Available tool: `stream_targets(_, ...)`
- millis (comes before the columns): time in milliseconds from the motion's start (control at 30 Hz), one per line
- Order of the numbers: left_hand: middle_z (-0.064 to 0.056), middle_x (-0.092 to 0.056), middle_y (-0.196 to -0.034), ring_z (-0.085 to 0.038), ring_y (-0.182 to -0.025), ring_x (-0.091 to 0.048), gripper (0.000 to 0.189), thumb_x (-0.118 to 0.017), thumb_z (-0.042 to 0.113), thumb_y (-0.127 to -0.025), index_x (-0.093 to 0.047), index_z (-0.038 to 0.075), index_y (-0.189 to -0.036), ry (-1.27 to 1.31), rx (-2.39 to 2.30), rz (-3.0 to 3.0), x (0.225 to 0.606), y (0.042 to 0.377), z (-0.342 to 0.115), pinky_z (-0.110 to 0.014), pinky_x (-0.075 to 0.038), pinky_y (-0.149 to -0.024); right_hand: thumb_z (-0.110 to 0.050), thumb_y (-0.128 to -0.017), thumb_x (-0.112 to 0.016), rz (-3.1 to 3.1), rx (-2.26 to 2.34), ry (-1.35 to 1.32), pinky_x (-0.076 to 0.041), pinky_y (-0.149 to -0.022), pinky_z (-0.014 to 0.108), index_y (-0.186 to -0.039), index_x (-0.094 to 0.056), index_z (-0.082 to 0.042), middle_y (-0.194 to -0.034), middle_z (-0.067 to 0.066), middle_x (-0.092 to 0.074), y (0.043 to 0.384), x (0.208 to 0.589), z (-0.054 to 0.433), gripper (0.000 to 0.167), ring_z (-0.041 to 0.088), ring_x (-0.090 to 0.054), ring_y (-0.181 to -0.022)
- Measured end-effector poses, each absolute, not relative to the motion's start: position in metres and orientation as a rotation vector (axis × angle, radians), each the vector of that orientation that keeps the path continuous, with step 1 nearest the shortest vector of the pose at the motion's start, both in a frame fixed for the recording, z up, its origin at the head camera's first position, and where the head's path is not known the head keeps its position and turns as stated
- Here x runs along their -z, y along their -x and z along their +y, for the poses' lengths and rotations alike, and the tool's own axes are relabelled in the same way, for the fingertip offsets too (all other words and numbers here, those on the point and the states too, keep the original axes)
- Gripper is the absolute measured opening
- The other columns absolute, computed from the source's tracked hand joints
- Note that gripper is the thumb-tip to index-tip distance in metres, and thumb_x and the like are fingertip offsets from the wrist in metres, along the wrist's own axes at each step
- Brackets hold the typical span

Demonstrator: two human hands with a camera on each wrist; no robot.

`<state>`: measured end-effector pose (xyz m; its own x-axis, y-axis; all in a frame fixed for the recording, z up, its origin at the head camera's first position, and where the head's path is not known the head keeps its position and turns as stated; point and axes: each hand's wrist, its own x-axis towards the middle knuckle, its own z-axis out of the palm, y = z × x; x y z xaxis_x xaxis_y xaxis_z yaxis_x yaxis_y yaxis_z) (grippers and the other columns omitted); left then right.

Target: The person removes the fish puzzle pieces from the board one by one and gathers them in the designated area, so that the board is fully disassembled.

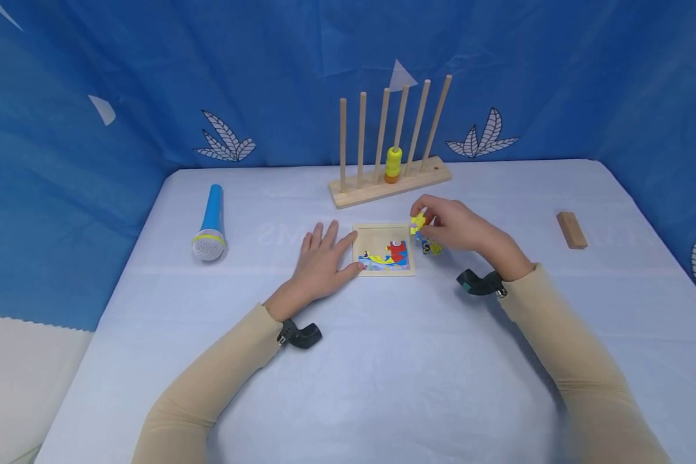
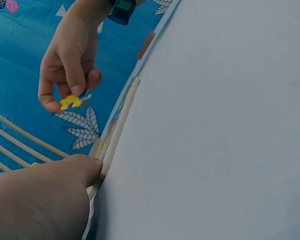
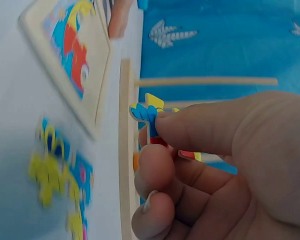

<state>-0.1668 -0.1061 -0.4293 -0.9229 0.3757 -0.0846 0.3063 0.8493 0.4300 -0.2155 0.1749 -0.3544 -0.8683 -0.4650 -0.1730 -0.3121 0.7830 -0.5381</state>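
While a person's left hand (image 1: 320, 263) lies on the table (image 1: 383, 361) with its fingers spread and grips nothing, its thumb and forefinger meet the left edge of a shallow wooden puzzle tray (image 1: 377, 237), seemingly to steady it. The right hand (image 1: 457, 224) is lifted just beyond the tray's right side, thumb and curled fingertips pinching a puzzle piece (image 1: 417, 222) of yellow, blue and red; whether a second piece is tucked behind it, I cannot tell. Along the side nearer the person, the tray holds a picture in red, yellow and blue, and its far part is bare wood. Loose pieces (image 3: 50, 172) lie on the table just right of the tray, below the raised hand. The step in hand looks like fitting pieces into the frame, partly done. The next move seems to call for turning the held piece to match its neighbours, lowering it into the bare part and pressing it flat. Behind stands a pegged wooden rack (image 1: 354, 196); a blue microphone (image 1: 212, 209) lies well left, a wooden block (image 1: 572, 230) well right.
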Motion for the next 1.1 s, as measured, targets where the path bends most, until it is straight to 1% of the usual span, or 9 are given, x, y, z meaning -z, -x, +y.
stream_targets(100,-0.021,-0.013,-0.171,-0.047,-0.158,-0.001,0.072,-0.055,0.053,-0.098,-0.035,0.021,-0.16,-0.534,-0.619,2.86,0.43,0.167,-0.106,-0.066,-0.004,-0.125,-0.004,-0.096,-0.062,2.682,0.725,0.538,-0.053,-0.077,0.038,-0.124,-0.056,-0.008,-0.11,0.019,-0.065,0.215,0.352,0.195,0.029,0.027,-0.059,-0.087)
stream_targets(167,-0.021,-0.013,-0.171,-0.047,-0.158,-0.001,0.072,-0.055,0.053,-0.099,-0.036,0.021,-0.16,-0.536,-0.619,2.86,0.43,0.167,-0.107,-0.066,-0.004,-0.125,-0.004,-0.097,-0.06,2.664,0.734,0.505,-0.053,-0.074,0.037,-0.125,-0.055,-0.006,-0.108,0.019,-0.065,0.214,0.352,0.208,0.028,0.026,-0.059,-0.084)
stream_targets(333,-0.02,-0.014,-0.171,-0.047,-0.158,-0.001,0.072,-0.054,0.055,-0.098,-0.036,0.022,-0.16,-0.528,-0.607,2.87,0.432,0.167,-0.108,-0.065,-0.004,-0.125,-0.003,-0.099,-0.058,2.619,0.76,0.44,-0.05,-0.067,0.034,-0.125,-0.054,-0.003,-0.097,0.018,-0.061,0.212,0.359,0.23,0.027,0.023,-0.057,-0.071)
stream_targets(433,-0.02,-0.014,-0.171,-0.047,-0.158,-0.001,0.073,-0.054,0.055,-0.098,-0.036,0.022,-0.16,-0.524,-0.608,2.874,0.432,0.166,-0.108,-0.065,-0.004,-0.126,-0.004,-0.099,-0.058,2.594,0.77,0.411,-0.048,-0.064,0.032,-0.125,-0.055,-0.004,-0.093,0.015,-0.059,0.211,0.366,0.236,0.026,0.022,-0.054,-0.068)
stream_targets(667,-0.02,-0.014,-0.171,-0.047,-0.159,-0.001,0.072,-0.054,0.055,-0.098,-0.036,0.022,-0.16,-0.53,-0.626,2.872,0.433,0.167,-0.107,-0.065,-0.003,-0.126,-0.003,-0.099,-0.058,2.557,0.771,0.432,-0.041,-0.058,0.03,-0.123,-0.057,-0.005,-0.075,0.008,-0.053,0.209,0.375,0.236,0.024,0.021,-0.05,-0.062)
stream_targets(1100,-0.02,-0.014,-0.171,-0.047,-0.159,0.0,0.073,-0.054,0.056,-0.098,-0.035,0.022,-0.16,-0.528,-0.61,2.871,0.432,0.167,-0.106,-0.065,-0.003,-0.126,-0.004,-0.099,-0.059,2.563,0.741,0.418,-0.041,-0.061,0.03,-0.12,-0.06,-0.006,-0.085,0.009,-0.052,0.208,0.384,0.229,0.022,0.021,-0.051,-0.069)
